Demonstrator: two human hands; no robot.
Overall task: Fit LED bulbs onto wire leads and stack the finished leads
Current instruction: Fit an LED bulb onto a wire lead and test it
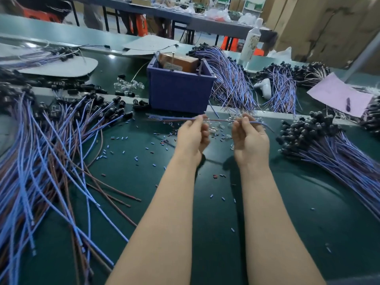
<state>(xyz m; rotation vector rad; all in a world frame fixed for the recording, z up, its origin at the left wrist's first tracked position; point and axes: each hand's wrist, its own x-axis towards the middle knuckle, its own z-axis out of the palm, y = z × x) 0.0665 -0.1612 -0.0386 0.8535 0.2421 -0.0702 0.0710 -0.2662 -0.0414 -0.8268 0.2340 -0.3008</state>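
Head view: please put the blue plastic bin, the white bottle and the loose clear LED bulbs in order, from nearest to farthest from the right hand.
From the right hand, which pinches a wire lead:
1. Loose clear LED bulbs, just left of it.
2. Blue plastic bin, behind and to the left.
3. White bottle, far behind, standing upright.

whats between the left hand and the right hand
In the head view, a thin wire lead spans from left hand to right hand; loose clear bulbs lie beneath.
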